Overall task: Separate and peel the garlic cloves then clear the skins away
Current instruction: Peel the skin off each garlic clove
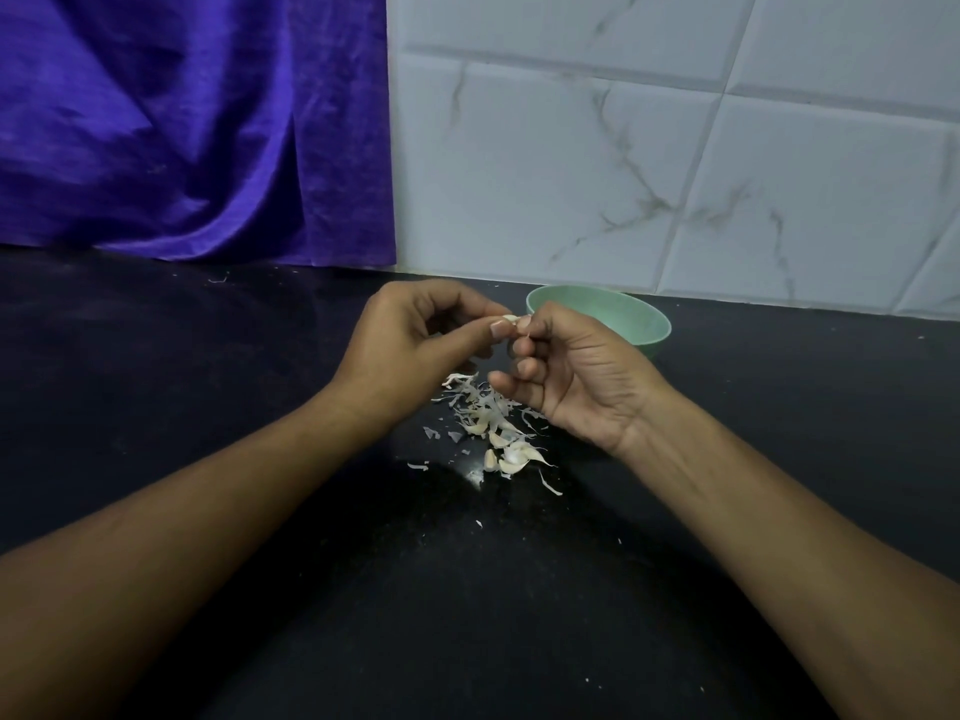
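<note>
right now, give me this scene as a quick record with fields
left hand: pinches garlic clove
right hand: pinches the same clove's other end
skins: loose pile on counter, below the hands
loose cloves: a few, at the pile's near edge
green bowl: behind right hand, contents hidden

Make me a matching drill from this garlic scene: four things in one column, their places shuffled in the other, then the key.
1. garlic clove
2. bowl
3. skins
4. cloth

A. hangs at the back left
B. pinched between the left hand and the right hand
C. strewn on the counter below the hands
D. stands behind the right hand

Pairs: 1-B, 2-D, 3-C, 4-A
</note>
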Motion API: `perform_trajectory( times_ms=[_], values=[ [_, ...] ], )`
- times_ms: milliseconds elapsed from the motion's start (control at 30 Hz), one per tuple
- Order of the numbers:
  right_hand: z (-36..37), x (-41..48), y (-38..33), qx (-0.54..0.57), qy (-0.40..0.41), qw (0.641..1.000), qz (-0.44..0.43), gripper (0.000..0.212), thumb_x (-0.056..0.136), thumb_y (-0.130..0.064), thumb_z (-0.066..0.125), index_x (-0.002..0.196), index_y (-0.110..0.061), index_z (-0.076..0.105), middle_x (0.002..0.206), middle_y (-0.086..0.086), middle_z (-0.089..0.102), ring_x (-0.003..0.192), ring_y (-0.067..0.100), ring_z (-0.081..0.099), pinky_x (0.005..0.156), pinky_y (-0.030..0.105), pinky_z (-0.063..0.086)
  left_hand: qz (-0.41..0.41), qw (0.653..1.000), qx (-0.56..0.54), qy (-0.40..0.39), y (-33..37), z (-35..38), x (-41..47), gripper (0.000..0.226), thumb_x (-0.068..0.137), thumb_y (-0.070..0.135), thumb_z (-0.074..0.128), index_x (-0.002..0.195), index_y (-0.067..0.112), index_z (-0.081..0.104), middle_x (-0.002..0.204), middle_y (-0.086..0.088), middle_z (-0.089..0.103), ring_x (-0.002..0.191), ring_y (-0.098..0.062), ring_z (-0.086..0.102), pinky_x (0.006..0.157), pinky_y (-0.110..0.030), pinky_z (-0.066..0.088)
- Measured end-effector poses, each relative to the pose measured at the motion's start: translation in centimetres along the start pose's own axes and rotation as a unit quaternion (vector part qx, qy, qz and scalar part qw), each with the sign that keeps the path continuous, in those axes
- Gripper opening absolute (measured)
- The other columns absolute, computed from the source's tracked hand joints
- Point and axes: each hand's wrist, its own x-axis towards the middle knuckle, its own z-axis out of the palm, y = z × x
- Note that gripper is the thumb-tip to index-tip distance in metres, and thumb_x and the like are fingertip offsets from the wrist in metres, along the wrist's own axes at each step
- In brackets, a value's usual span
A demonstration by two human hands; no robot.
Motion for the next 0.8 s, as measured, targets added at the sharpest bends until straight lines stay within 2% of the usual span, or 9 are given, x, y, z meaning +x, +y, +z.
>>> perform_trajectory(
  times_ms=[100, 200, 333, 500, 667, 800],
  values=[
    [-0.1, 0.1, 0.1, 0.002, 0.006, 1.0, -0.009, 0.022, 0.096, -0.002, 0.05, 0.077, -0.008, 0.059, 0.06, 0.0, 0.052, 0.043, 0.007, 0.051, 0.058, 0.032, 0.062, -0.021, 0.999, -0.036, -0.003, 0.1, 0.2, 0.0, 0.006, 0.092, 0.014, 0.076, 0.097, 0.015, 0.078, 0.088, -0.013, 0.078, 0.078, -0.019, 0.072, 0.071, -0.039, 0.062],
    [0.0, 0.1, 0.4, -0.044, 0.003, 0.998, -0.037, 0.012, 0.097, -0.004, 0.057, 0.086, -0.006, 0.062, 0.066, 0.001, 0.058, 0.049, 0.01, 0.059, 0.06, 0.034, 0.063, -0.067, 0.995, -0.071, 0.01, -0.2, 0.0, 0.1, 0.008, 0.096, 0.011, 0.072, 0.101, 0.012, 0.077, 0.085, -0.008, 0.077, 0.079, -0.019, 0.071, 0.069, -0.041, 0.063],
    [-0.4, 0.1, 0.3, -0.133, 0.021, 0.988, -0.073, 0.003, 0.094, -0.003, 0.063, 0.092, -0.004, 0.064, 0.067, 0.003, 0.062, 0.05, 0.013, 0.062, 0.059, 0.033, 0.064, -0.109, 0.987, -0.116, 0.034, -0.3, 0.3, 0.1, 0.009, 0.097, 0.013, 0.07, 0.104, 0.009, 0.075, 0.085, -0.003, 0.076, 0.078, -0.012, 0.07, 0.062, -0.028, 0.062],
    [-0.9, 0.2, 0.7, -0.237, 0.034, 0.966, -0.096, 0.008, 0.095, -0.004, 0.067, 0.087, -0.005, 0.066, 0.069, 0.008, 0.067, 0.05, 0.016, 0.064, 0.052, 0.03, 0.059, -0.158, 0.965, -0.183, 0.101, -0.4, -0.6, 0.8, 0.014, 0.096, 0.018, 0.071, 0.107, 0.01, 0.073, 0.092, -0.001, 0.075, 0.078, -0.009, 0.071, 0.06, -0.024, 0.06],
    [-1.3, 0.7, 0.8, -0.35, 0.031, 0.927, -0.128, 0.019, 0.104, -0.016, 0.059, 0.098, 0.0, 0.068, 0.08, 0.008, 0.07, 0.054, 0.02, 0.067, 0.048, 0.029, 0.054, -0.173, 0.963, -0.184, 0.097, -0.4, -0.7, 0.8, 0.017, 0.096, 0.018, 0.071, 0.111, 0.012, 0.075, 0.09, -0.001, 0.075, 0.076, -0.01, 0.07, 0.059, -0.023, 0.06],
    [-1.7, 0.7, 0.9, -0.39, 0.04, 0.906, -0.159, 0.011, 0.097, -0.011, 0.071, 0.092, -0.001, 0.071, 0.079, 0.004, 0.071, 0.059, 0.022, 0.071, 0.047, 0.03, 0.055, -0.174, 0.964, -0.179, 0.089, -0.2, -0.7, 0.8, 0.019, 0.097, 0.016, 0.07, 0.114, 0.009, 0.073, 0.089, -0.001, 0.075, 0.074, -0.01, 0.07, 0.059, -0.024, 0.061]
  ],
)
